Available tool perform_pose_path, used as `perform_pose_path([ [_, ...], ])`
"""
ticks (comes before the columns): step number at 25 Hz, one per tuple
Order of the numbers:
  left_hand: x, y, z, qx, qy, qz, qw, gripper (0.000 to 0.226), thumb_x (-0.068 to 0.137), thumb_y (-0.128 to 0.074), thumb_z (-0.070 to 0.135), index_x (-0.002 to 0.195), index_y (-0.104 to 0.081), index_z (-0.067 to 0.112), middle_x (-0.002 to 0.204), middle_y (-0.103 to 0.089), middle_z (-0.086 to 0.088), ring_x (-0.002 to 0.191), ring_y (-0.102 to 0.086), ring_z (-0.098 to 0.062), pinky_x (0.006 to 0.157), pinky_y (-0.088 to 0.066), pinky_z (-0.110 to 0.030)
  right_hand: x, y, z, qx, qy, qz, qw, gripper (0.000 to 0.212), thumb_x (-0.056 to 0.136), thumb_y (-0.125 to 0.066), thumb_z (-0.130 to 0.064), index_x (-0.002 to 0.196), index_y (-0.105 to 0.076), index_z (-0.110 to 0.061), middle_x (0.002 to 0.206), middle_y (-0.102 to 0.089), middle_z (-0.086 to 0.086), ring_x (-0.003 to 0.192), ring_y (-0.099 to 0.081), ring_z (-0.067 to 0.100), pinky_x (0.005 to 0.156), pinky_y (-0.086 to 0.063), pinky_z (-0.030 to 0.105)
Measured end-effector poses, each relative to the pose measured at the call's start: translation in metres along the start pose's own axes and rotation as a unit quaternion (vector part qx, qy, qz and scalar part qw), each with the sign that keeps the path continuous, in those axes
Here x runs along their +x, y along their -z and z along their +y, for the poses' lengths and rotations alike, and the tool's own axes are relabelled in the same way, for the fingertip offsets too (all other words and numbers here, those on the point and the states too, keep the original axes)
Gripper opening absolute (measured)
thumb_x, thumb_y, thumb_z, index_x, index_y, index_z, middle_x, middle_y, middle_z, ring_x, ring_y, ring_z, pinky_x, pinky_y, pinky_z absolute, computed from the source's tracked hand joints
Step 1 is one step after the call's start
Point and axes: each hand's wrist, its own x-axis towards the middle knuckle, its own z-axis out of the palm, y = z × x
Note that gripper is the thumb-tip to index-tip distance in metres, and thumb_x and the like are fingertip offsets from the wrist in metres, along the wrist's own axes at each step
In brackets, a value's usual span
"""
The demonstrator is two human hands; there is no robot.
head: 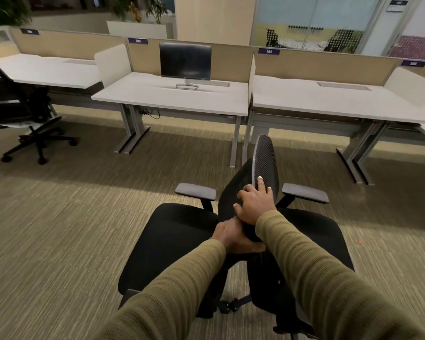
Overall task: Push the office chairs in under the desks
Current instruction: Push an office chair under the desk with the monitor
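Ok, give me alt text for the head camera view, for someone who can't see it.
Both hands, left hand and right hand, grip the mesh backrest of a black office chair standing on carpet, short of a row of white desks. One desk holds a monitor; another chair stands at left.

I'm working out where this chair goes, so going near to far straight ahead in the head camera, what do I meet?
Left hand → right hand, both on the chair backrest → bare carpet → desk with the monitor → monitor → tan divider panel.
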Motion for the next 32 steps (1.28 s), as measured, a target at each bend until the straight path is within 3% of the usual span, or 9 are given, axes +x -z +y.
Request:
perform_pose_path([
  [8, 0.008, 0.020, -0.014, -0.033, -0.021, 0.011, 0.999, 0.080, 0.060, -0.073, 0.067, 0.126, -0.058, 0.024, 0.110, -0.068, 0.004, 0.099, -0.064, -0.016, 0.094, -0.054, -0.042, 0.010, -0.002, -0.003, -0.014, -0.006, -0.002, 1.000, 0.051, 0.094, -0.046, -0.053, 0.134, -0.055, -0.023, 0.147, -0.045, 0.008, 0.149, -0.007, 0.044, 0.115, -0.014, 0.068],
  [12, 0.009, 0.032, -0.029, 0.001, -0.028, 0.008, 1.000, 0.097, 0.057, -0.068, 0.074, 0.137, -0.047, 0.023, 0.121, -0.064, 0.002, 0.108, -0.061, -0.019, 0.098, -0.050, -0.041, 0.015, 0.001, -0.012, -0.092, -0.038, 0.009, 0.995, 0.051, 0.095, -0.041, -0.054, 0.130, -0.056, -0.019, 0.143, -0.050, 0.010, 0.147, -0.015, 0.045, 0.113, -0.006, 0.072],
  [16, 0.008, 0.051, -0.058, 0.007, -0.017, -0.004, 1.000, 0.089, 0.060, -0.071, 0.072, 0.131, -0.046, 0.024, 0.120, -0.062, 0.002, 0.107, -0.060, -0.020, 0.096, -0.050, -0.039, 0.020, 0.005, -0.026, -0.147, -0.072, 0.000, 0.987, 0.050, 0.095, -0.038, -0.051, 0.127, -0.056, -0.018, 0.140, -0.054, 0.012, 0.145, -0.019, 0.048, 0.108, 0.002, 0.078],
  [18, 0.006, 0.067, -0.078, -0.011, -0.007, -0.023, 1.000, 0.101, 0.059, -0.072, 0.071, 0.142, -0.039, 0.023, 0.126, -0.059, 0.002, 0.111, -0.058, -0.019, 0.100, -0.050, -0.038, 0.028, 0.006, -0.033, -0.144, -0.079, -0.008, 0.986, 0.048, 0.095, -0.039, -0.051, 0.127, -0.055, -0.018, 0.141, -0.053, 0.013, 0.145, -0.016, 0.051, 0.107, 0.005, 0.079],
  [22, 0.001, 0.106, -0.123, -0.074, 0.012, -0.064, 0.995, 0.101, 0.062, -0.082, 0.055, 0.148, -0.036, 0.028, 0.122, -0.062, 0.006, 0.107, -0.063, -0.012, 0.097, -0.056, -0.037, 0.063, 0.002, -0.058, -0.056, 0.007, -0.018, 0.998, 0.056, 0.093, -0.047, -0.042, 0.146, -0.038, -0.026, 0.160, -0.029, 0.009, 0.150, -0.009, 0.041, 0.112, 0.003, 0.075],
  [25, -0.006, 0.143, -0.166, -0.110, 0.048, -0.094, 0.988, 0.107, 0.063, -0.084, 0.047, 0.153, -0.026, 0.036, 0.125, -0.058, 0.004, 0.109, -0.061, -0.013, 0.097, -0.056, -0.039, 0.100, -0.004, -0.096, -0.018, 0.089, -0.109, 0.990, 0.075, 0.092, -0.054, -0.035, 0.156, -0.016, -0.036, 0.167, -0.005, 0.000, 0.152, 0.000, 0.033, 0.117, -0.002, 0.069],
  [30, -0.019, 0.208, -0.246, -0.135, 0.135, -0.125, 0.974, 0.116, 0.062, -0.084, 0.040, 0.155, -0.015, 0.051, 0.145, -0.044, -0.002, 0.120, -0.054, -0.021, 0.105, -0.050, -0.046, 0.168, -0.013, -0.170, -0.067, 0.052, -0.118, 0.989, 0.087, 0.089, -0.059, -0.045, 0.156, -0.005, -0.041, 0.167, 0.007, 0.002, 0.151, 0.005, 0.041, 0.111, 0.005, 0.075],
  [32, -0.024, 0.234, -0.279, -0.138, 0.157, -0.126, 0.970, 0.115, 0.061, -0.083, 0.039, 0.153, -0.016, 0.055, 0.142, -0.043, 0.000, 0.119, -0.054, -0.020, 0.105, -0.051, -0.045, 0.192, -0.018, -0.202, -0.067, 0.046, -0.109, 0.991, 0.088, 0.087, -0.061, -0.044, 0.156, -0.007, -0.039, 0.167, 0.006, 0.006, 0.150, 0.007, 0.044, 0.110, 0.006, 0.076],
])
